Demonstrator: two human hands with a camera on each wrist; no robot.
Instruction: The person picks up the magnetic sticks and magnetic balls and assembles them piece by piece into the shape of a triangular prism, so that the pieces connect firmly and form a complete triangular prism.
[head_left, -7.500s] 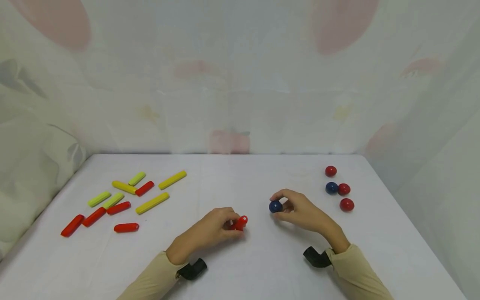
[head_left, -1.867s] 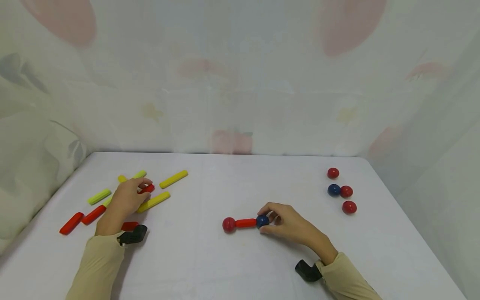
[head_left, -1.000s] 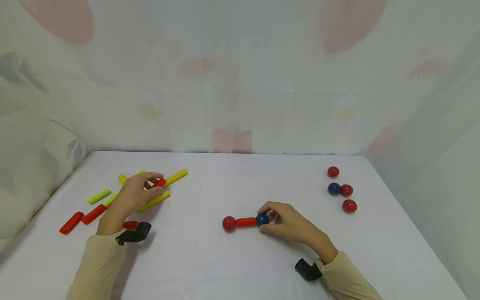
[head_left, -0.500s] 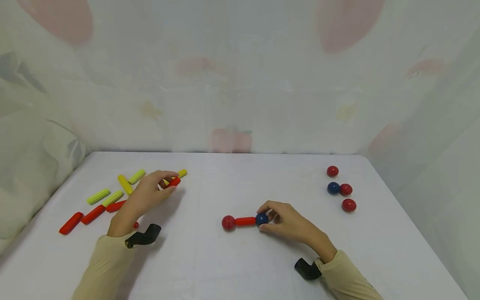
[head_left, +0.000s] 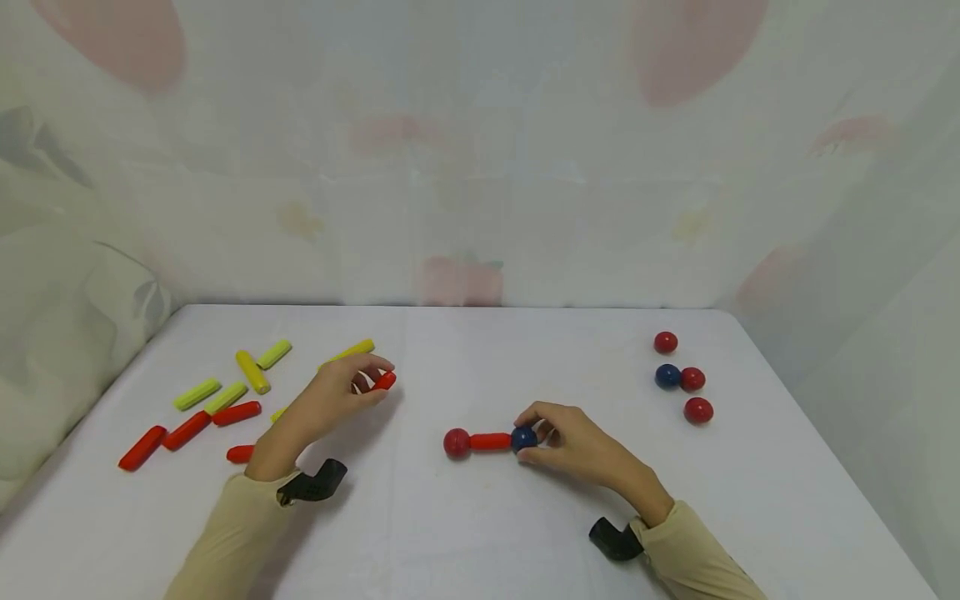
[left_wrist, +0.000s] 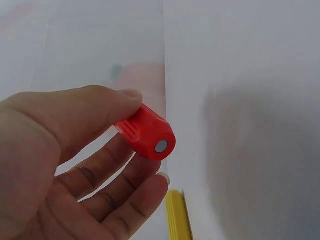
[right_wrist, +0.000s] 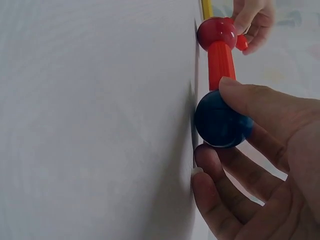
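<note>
My left hand [head_left: 330, 398] pinches a short red magnetic rod [left_wrist: 145, 134] between thumb and fingers, above the table near the yellow rods. A round metal magnet shows in the rod's near end in the left wrist view. My right hand [head_left: 573, 437] holds a blue ball [right_wrist: 219, 120] at the middle of the table. That ball touches one end of another red rod [head_left: 491, 442], which lies flat. At its other end sits a red ball [head_left: 457, 443], so the three form a straight row.
On the left of the white table [head_left: 420, 533] lie several red rods [head_left: 142, 448], several light green rods [head_left: 197, 394] and a yellow rod [head_left: 252, 372]. My left hand partly covers other yellow rods [head_left: 360, 347]. At the right are a blue ball [head_left: 668, 376] and red balls [head_left: 698, 410].
Since the oldest frame, a red ball, red rod and blue ball have come into a row. My left hand has picked another red rod from the left group and carried it right. The right hand stays.
</note>
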